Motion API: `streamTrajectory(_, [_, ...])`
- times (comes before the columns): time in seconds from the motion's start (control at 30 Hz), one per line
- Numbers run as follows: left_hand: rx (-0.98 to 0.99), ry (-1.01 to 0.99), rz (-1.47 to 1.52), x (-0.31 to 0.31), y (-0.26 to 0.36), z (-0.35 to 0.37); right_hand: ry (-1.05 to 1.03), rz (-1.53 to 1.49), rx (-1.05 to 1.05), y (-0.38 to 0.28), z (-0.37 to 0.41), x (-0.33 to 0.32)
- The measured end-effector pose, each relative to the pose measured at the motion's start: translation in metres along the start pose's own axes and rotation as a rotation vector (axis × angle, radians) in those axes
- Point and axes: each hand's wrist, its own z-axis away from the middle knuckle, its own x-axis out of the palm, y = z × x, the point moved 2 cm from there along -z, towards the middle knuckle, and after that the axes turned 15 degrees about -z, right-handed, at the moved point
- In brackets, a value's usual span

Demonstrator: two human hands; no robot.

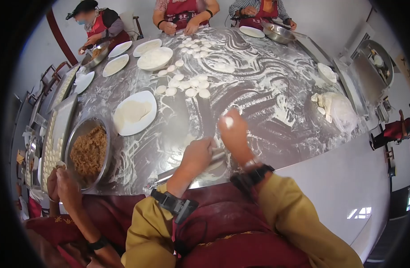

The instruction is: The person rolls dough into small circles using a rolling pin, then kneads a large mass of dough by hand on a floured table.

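Got a small white lump (229,122) pinched in my curled right hand (235,130), over the floury table (276,146). Left hand (197,154): can't tell what it's gripping. I'd squeeze lightly; dough probably dents easily.

Right grip (234,130) curled; left grip (197,156) palm-down, perhaps bent

One head-mounted view, wide fisheye, dark rounded border. Looks forward and down from the wearer's eye level. Wearer's apron (231,223) and sleeves (294,207) close at bottom edge; left hand (198,154) and right hand (235,129) near, around centre. Bench (267,138) spreads ahead, bowed by the lens, to people (180,10) at the far side, partly cropped on top. Far right edge squeezed and sideways, details hard to make out.
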Motion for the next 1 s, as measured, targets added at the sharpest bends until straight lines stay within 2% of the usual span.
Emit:
streamTrajectory(0.03, [-0.031,0.022,-0.003,-0.002,0.006,-0.003,-0.002,0.019,-0.066,0.0,-0.007,0.008])
streamTrajectory(0.13, [-0.044,0.021,-0.033,0.001,0.001,-0.003,-0.012,0.039,-0.073,-0.001,-0.005,0.007])
streamTrajectory(0.2, [0.016,-0.041,-0.114,0.003,-0.006,0.002,-0.004,0.006,0.016,-0.005,0.017,-0.015])
streamTrajectory(0.27, [-0.026,-0.06,-0.069,-0.001,-0.01,0.007,-0.005,-0.057,0.123,-0.006,0.039,-0.034])
streamTrajectory(0.37, [-0.053,-0.087,0.01,-0.002,-0.017,0.011,0.02,-0.071,0.126,-0.012,0.05,-0.04])
streamTrajectory(0.47, [0.015,-0.027,0.043,0.004,-0.004,0.008,0.016,-0.043,-0.027,-0.005,0.015,-0.013])
streamTrajectory(0.5, [-0.016,-0.046,0.016,0.005,0.001,0.006,-0.019,-0.028,-0.029,-0.003,0.004,-0.005])
streamTrajectory(0.6, [-0.017,0.075,0.077,0.011,0.001,0.005,0.015,0.014,-0.042,0.0,0.006,-0.005])
streamTrajectory(0.63, [-0.018,0.01,0.044,0.009,-0.003,0.007,-0.011,-0.033,-0.101,0.0,0.014,-0.014])
streamTrajectory(0.73, [0.028,-0.138,0.044,0.001,-0.017,0.012,-0.029,-0.035,0.023,0.0,0.044,-0.04])
streamTrajectory(0.83, [-0.032,-0.045,0.315,-0.021,-0.055,0.01,-0.028,-0.18,0.207,-0.013,0.056,-0.046])
streamTrajectory(0.87, [-0.298,-0.11,0.335,-0.063,-0.048,0.01,-0.026,-0.238,0.267,-0.019,0.057,-0.047])
streamTrajectory(0.9, [-0.176,0.148,0.334,-0.06,-0.091,0.004,-0.025,-0.246,0.224,-0.013,0.056,-0.046])
streamTrajectory(0.97, [-0.423,0.43,0.654,-0.085,-0.14,0.0,-0.061,-0.282,0.254,-0.02,0.049,-0.043])
streamTrajectory(1.0, [-0.471,0.608,0.323,-0.094,-0.161,-0.003,-0.082,-0.299,0.269,-0.022,0.045,-0.042])
